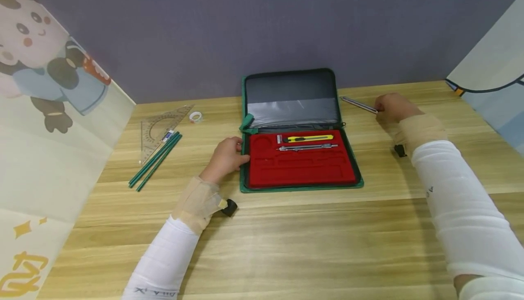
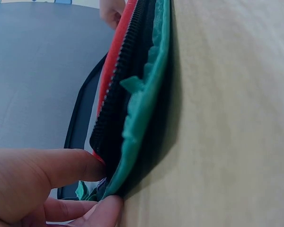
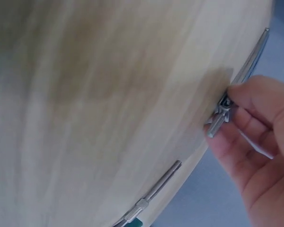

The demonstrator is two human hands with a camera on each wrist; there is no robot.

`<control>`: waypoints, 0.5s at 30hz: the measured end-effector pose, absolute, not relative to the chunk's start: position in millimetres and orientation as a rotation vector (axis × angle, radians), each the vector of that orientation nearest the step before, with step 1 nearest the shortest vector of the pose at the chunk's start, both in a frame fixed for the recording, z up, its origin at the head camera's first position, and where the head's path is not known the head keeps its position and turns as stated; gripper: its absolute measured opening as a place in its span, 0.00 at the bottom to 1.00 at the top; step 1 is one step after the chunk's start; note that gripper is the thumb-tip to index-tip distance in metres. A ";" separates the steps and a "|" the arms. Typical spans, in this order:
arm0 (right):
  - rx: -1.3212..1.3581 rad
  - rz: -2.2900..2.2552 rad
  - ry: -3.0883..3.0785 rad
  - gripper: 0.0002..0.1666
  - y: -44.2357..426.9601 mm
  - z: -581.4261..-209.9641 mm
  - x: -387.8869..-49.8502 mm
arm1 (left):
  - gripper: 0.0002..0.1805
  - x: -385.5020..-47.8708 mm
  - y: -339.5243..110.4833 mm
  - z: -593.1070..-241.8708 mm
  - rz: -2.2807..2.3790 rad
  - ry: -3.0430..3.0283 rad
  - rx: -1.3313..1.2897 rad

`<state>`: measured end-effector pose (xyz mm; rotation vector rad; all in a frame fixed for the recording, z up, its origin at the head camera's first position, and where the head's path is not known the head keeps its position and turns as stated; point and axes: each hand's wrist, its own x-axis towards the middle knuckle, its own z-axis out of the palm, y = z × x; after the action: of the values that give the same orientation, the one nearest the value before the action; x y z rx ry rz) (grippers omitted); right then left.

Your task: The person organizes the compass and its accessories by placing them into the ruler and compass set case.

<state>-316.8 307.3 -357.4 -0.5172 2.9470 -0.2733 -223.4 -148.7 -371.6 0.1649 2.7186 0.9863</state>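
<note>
A green zip case lies unfolded on the table, its red moulded tray facing up. My left hand pinches the case's left edge between thumb and fingers; the left wrist view shows the black zip close by. In the tray sit a yellow utility knife, a silver compass and a small lead box. To the right of the case, my right hand pinches a metal drawing compass near its hinge. Another slim metal instrument lies on the table beside it.
At the left lie a clear set square with protractor, several green pencils and a small white ring-shaped roll. A grey partition rises behind the table, with printed panels at the sides.
</note>
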 end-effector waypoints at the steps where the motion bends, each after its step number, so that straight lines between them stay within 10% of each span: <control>1: -0.520 -0.271 2.947 0.06 308.3 -357.7 -317.1 | 0.28 -223.7 -148.7 -371.9 0.989 2.718 0.166; 15: -0.442 -0.296 2.881 0.14 312.1 -347.6 -314.5 | 0.28 -225.8 -148.8 -372.8 1.010 2.717 0.179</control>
<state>-314.5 312.1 -347.6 -0.4420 2.8805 -0.2956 -225.8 -148.8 -372.8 0.1788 2.7167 1.0100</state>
